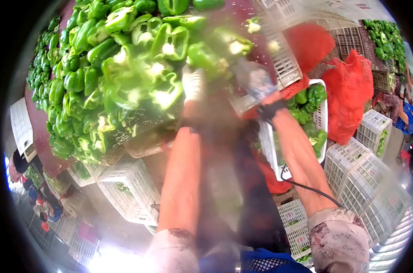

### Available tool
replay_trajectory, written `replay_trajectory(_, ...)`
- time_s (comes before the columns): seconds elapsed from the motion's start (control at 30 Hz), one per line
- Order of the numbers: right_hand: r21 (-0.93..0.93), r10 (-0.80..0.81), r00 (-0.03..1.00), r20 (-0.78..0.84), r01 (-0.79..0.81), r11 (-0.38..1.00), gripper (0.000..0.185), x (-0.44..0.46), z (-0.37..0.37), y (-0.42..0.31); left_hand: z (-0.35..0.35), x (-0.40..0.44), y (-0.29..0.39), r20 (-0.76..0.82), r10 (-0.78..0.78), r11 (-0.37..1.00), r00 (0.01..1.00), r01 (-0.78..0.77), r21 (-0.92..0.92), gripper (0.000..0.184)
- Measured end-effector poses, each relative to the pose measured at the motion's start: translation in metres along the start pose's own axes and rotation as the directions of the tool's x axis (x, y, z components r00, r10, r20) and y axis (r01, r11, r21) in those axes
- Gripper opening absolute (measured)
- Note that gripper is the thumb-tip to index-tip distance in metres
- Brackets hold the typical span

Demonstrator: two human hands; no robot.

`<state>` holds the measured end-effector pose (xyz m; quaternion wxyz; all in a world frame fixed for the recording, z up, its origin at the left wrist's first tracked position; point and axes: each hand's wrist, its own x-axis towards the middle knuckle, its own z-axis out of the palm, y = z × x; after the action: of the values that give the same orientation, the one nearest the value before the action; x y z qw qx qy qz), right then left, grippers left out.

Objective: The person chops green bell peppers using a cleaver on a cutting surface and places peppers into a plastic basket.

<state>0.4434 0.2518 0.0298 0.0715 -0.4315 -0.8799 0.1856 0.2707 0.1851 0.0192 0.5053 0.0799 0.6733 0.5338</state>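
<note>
My left hand, in a pale glove, is at the near edge of the pepper pile, its fingers closed on a green bell pepper. My right hand, in a greyish patterned glove, is just to the right and smeared by motion; its fingers and anything in them cannot be made out. A blurred halved bell pepper with a pale seed core shows just beyond both hands. Many whole and cut green peppers cover the table to the left, with pale seeds scattered around.
By my right forearm stands a white basket of green peppers. Red mesh sacks and white plastic crates are at the right. Another white crate is at the lower left. A black cable runs along my right arm. Other people work at both sides.
</note>
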Motion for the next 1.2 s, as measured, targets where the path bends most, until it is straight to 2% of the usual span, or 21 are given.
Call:
replay_trajectory(0.03, 0.025, 0.01, 1.0, -0.03, -0.009, 1.0, 0.021, -0.002, -0.004, -0.007, -0.027, 0.002, -0.001, 0.039, -0.017, 0.999, 0.999, 0.019, -0.042, 0.044)
replay_trajectory(0.1, 0.044, 0.093, 0.995, -0.04, -0.091, 0.995, 0.024, -0.013, -0.02, 0.0, -0.045, 0.015, -0.027, 0.018, 0.198, 0.925, 0.98, -0.193, 0.328, 0.03)
replay_trajectory(0.13, 0.047, 0.143, 0.989, -0.024, -0.141, 0.989, 0.026, -0.015, -0.027, 0.014, -0.042, 0.022, -0.034, 0.09, 0.262, 0.807, 0.961, -0.27, 0.525, 0.03)
replay_trajectory(0.2, 0.062, 0.234, 0.972, 0.035, -0.236, 0.97, 0.029, -0.014, -0.03, 0.046, -0.008, -0.034, 0.012, -0.169, 0.15, 0.985, 0.974, -0.132, 0.113, 0.036)
replay_trajectory(0.23, 0.043, 0.285, 0.957, 0.05, -0.287, 0.957, 0.031, -0.02, -0.036, 0.067, 0.018, -0.027, 0.003, -0.09, 0.097, 0.986, 0.991, -0.108, -0.13, 0.042)
replay_trajectory(0.27, 0.069, 0.272, 0.957, 0.097, -0.279, 0.958, 0.032, -0.02, -0.021, 0.06, 0.008, -0.032, 0.005, -0.006, 0.147, 0.978, 0.989, -0.146, -0.151, 0.054)
replay_trajectory(0.4, 0.227, 0.281, 0.945, 0.166, -0.314, 0.922, 0.039, -0.05, 0.009, 0.035, 0.027, -0.052, 0.008, -0.212, 0.116, 0.964, 0.97, -0.161, -0.21, 0.068)
replay_trajectory(0.43, 0.293, 0.41, 0.896, 0.172, -0.444, 0.847, 0.04, -0.064, -0.002, 0.028, 0.034, -0.059, 0.013, -0.188, 0.118, 0.945, 0.975, -0.168, -0.28, 0.07)
replay_trajectory(0.5, 0.241, 0.562, 0.773, 0.293, -0.629, 0.739, 0.034, -0.078, -0.041, -0.031, 0.023, -0.09, 0.024, -0.214, 0.173, 0.975, 0.961, -0.199, -0.102, 0.076)
replay_trajectory(0.57, 0.066, 0.15, 0.989, -0.002, -0.149, 0.987, 0.032, -0.103, -0.032, -0.039, 0.003, -0.118, 0.039, -0.256, 0.226, 0.953, 0.94, -0.268, -0.144, 0.076)
replay_trajectory(0.6, -0.072, -0.109, 0.987, -0.114, 0.101, 0.992, 0.031, -0.108, -0.028, -0.04, -0.004, -0.122, 0.032, -0.261, 0.249, 0.935, 0.933, -0.301, -0.185, 0.075)
replay_trajectory(0.67, -0.296, -0.371, 0.925, -0.077, 0.335, 0.895, 0.031, -0.119, -0.033, -0.054, -0.025, -0.142, 0.026, -0.325, 0.325, 0.9, 0.888, -0.396, -0.18, 0.076)
replay_trajectory(0.7, -0.404, -0.506, 0.862, -0.04, 0.449, 0.797, 0.031, -0.118, -0.041, -0.083, -0.049, -0.156, 0.029, -0.35, 0.319, 0.861, 0.881, -0.424, -0.28, 0.074)
replay_trajectory(0.73, -0.137, -0.319, 0.945, -0.075, 0.307, 0.942, 0.029, -0.12, -0.039, -0.118, -0.079, -0.176, 0.042, -0.371, 0.268, 0.821, 0.889, -0.412, -0.394, 0.07)
replay_trajectory(0.77, 0.143, -0.122, 0.991, -0.047, 0.128, 0.981, 0.028, -0.12, -0.039, -0.154, -0.107, -0.197, 0.053, -0.395, 0.207, 0.767, 0.895, -0.399, -0.502, 0.067)
replay_trajectory(0.8, 0.242, -0.102, 0.983, 0.154, 0.062, 0.968, 0.027, -0.118, -0.044, -0.19, -0.131, -0.201, 0.032, -0.452, 0.161, 0.693, 0.877, -0.427, -0.58, 0.063)
replay_trajectory(0.83, 0.321, -0.094, 0.929, 0.358, -0.028, 0.947, 0.026, -0.12, -0.048, -0.227, -0.163, -0.225, 0.03, -0.596, 0.182, 0.823, 0.782, -0.453, -0.344, 0.059)
replay_trajectory(0.87, 0.31, -0.404, 0.91, 0.092, 0.36, 0.88, 0.023, -0.127, -0.032, -0.257, -0.198, -0.244, 0.029, -0.679, 0.144, 0.834, 0.72, -0.458, -0.309, 0.058)
replay_trajectory(0.9, 0.453, -0.539, 0.842, -0.002, 0.482, 0.75, 0.02, -0.132, -0.024, -0.302, -0.237, -0.259, 0.03, -0.751, 0.106, 0.821, 0.652, -0.483, -0.303, 0.057)
replay_trajectory(1.03, 0.468, -0.662, 0.716, 0.221, 0.518, 0.716, 0.021, -0.146, 0.018, -0.425, -0.407, -0.312, 0.038, -0.908, 0.028, 0.805, 0.418, -0.548, -0.227, 0.054)
replay_trajectory(1.2, 0.406, -0.568, 0.745, 0.35, 0.426, 0.809, 0.022, -0.149, 0.043, -0.43, -0.564, -0.333, 0.046, -0.904, -0.127, 0.753, 0.407, -0.554, -0.355, 0.051)
